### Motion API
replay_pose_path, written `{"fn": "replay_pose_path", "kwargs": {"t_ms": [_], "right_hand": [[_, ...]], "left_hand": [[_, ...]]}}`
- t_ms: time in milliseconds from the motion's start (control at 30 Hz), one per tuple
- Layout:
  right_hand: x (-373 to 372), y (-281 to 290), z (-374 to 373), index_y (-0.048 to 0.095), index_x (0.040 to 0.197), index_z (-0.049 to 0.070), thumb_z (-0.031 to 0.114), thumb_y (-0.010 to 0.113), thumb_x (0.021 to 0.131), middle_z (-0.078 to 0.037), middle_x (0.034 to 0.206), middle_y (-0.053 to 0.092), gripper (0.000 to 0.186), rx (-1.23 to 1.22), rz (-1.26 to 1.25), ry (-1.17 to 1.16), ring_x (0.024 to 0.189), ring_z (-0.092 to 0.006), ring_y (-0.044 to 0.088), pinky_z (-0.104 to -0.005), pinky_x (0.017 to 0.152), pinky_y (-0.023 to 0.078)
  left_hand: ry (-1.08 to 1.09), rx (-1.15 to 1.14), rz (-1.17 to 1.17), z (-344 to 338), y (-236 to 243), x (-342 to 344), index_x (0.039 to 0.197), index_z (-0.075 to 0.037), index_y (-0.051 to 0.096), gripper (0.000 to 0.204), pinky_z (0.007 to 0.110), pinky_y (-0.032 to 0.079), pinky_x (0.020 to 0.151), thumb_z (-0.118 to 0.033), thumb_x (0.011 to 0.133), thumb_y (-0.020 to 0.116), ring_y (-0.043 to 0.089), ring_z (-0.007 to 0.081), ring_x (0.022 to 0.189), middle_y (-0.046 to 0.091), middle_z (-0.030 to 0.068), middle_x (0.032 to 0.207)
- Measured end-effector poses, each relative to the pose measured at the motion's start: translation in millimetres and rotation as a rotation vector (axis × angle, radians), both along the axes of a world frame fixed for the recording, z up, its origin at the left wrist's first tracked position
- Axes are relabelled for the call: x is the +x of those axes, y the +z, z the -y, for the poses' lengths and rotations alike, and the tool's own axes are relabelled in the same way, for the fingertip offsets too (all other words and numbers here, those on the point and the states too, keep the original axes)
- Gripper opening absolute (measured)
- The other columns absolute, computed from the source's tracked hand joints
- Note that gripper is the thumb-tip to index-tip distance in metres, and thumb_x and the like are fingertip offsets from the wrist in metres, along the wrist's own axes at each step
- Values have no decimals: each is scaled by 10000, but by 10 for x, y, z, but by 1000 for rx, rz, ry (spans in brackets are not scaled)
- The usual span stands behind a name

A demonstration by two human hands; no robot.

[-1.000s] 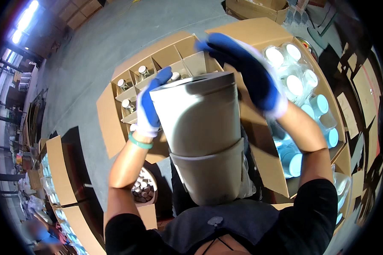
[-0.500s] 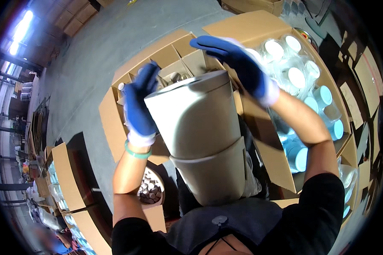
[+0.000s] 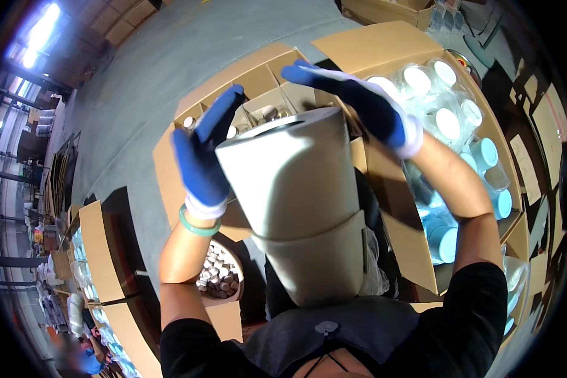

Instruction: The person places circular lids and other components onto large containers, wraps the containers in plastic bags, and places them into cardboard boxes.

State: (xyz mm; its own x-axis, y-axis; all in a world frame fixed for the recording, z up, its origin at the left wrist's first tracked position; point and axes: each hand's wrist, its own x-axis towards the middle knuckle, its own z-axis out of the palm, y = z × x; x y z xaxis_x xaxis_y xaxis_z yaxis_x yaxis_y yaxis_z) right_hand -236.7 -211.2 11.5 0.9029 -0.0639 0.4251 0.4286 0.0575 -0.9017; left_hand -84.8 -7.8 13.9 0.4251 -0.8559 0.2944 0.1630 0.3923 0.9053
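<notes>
A large whitish roll [image 3: 277, 189] with a dark core hole at its top end stands tilted in front of my body. Its lower part sits in a pale wrap or sleeve. My left hand [image 3: 203, 154], in a blue and white glove, is beside the roll's upper left edge, fingers stretched and thumb apart. On the other side my right hand [image 3: 365, 107], gloved alike, reaches above the roll's upper right edge with its fingers straight. Nothing shows in either hand. Behind the roll is a divided cardboard box [image 3: 253, 87] with several capped containers [image 3: 269, 113] in its compartments.
To the right, an open carton [image 3: 404, 242] holds clear jars [image 3: 446, 124] with white lids and others with light blue lids [image 3: 484, 153]. A round tub [image 3: 238, 268] of small caps stands below my left forearm. More cartons [image 3: 101, 255] line the left; a person [image 3: 89, 356] is far off there.
My left fingers and thumb have spread wider apart. My right hand has shifted slightly, still above the roll. The whole view has moved a little.
</notes>
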Motion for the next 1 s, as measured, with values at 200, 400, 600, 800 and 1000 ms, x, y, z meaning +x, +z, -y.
{"fn": "replay_pose_path", "kwargs": {"t_ms": [200, 400, 600, 800, 1000], "right_hand": [[-27, 432, -143, 645, 1190, 4, 311, 470, 1025, -164, 1083, 691, 391, -615, -313, -120, 996, -251, 671, -324, 922, 496], [384, 577, 96, 631, 1186, -4, 193, 521, 986, -178, 1071, 687, 302, -677, -4, 224, 966, -271, 678, -338, 876, 516], [408, 843, 133, 618, 1193, 18, 146, 671, 841, -161, 1085, 668, 378, -938, -213, 407, 935, -310, 651, -362, 841, 528], [105, 1402, -244, 618, 1025, 2, 91, 738, 771, -164, 905, 686, 295, -1314, -169, 306, 793, -316, 667, -381, 684, 520], [15, 1543, -449, 605, 999, -5, 163, 637, 833, -164, 849, 670, 238, -1380, -764, 328, 739, -302, 637, -393, 674, 510]], "left_hand": [[-138, 87, -351, 32, -316, 286, 1159, 90, 632, 646, 348, 437, 1033, -392, 1049, 215, 596, 252, 1122, 640, 176, 1211], [-239, -133, -548, 137, -380, 264, 842, 12, 586, 539, 350, 405, 979, -352, 1064, 258, 532, 177, 848, 594, 93, 872], [263, -74, 278, -117, -156, -108, 809, -11, 524, 350, 321, 456, 779, -246, 1039, 402, 524, 171, 764, 565, 81, 816], [347, -110, 816, -340, 394, -435, 855, 3, 569, 181, 367, 493, 794, -150, 814, 656, 583, 314, 785, 585, 146, 828], [377, -61, 918, -257, 603, -886, 905, 18, 571, 104, 322, 455, 793, -24, 838, 503, 540, 233, 826, 558, 120, 889]]}}
